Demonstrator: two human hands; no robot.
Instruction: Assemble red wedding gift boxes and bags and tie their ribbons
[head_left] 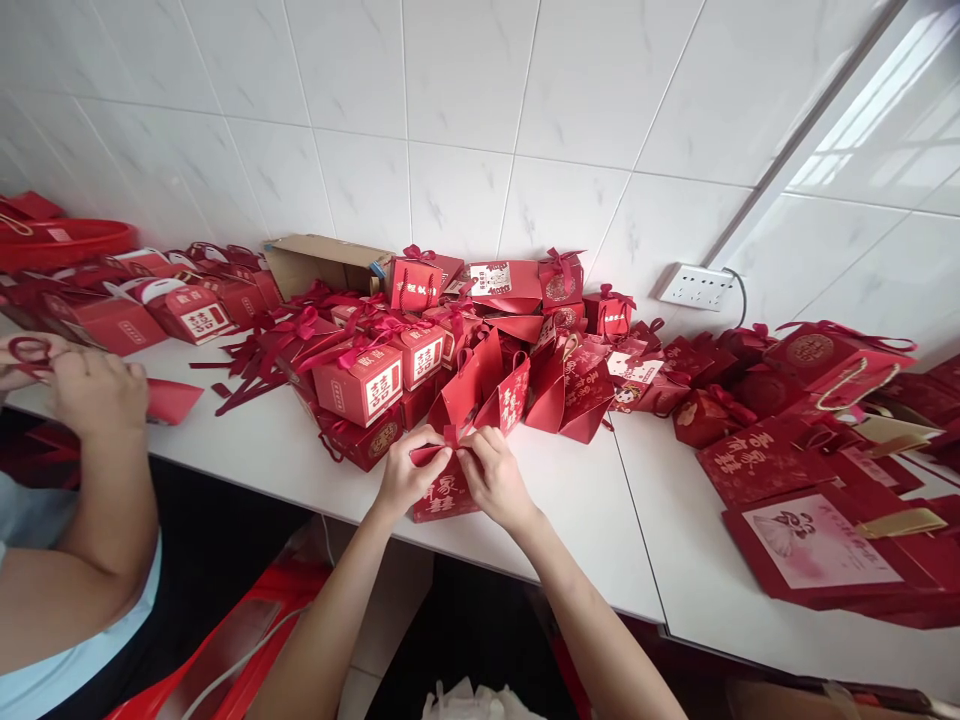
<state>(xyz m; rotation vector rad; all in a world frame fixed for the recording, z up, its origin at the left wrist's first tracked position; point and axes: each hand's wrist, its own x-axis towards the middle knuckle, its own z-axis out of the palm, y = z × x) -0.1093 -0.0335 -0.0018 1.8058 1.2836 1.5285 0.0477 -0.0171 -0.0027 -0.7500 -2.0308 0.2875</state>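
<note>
Both of my hands are closed on a small red gift box (442,497) with gold lettering, which rests on the white table (570,540) near its front edge. My left hand (409,470) pinches the top left of the box. My right hand (491,472) pinches the top right, where a red ribbon (452,437) sits between the fingertips. Just behind the box lies a heap of finished red boxes (420,350) tied with bows.
At the left a co-worker's hands (82,385) hold a red ribbon loop. Flat red bags (817,520) lie at the right, loose ribbons (247,370) and an open cardboard carton (322,262) at the back, and a wall socket (694,286) on the tiles.
</note>
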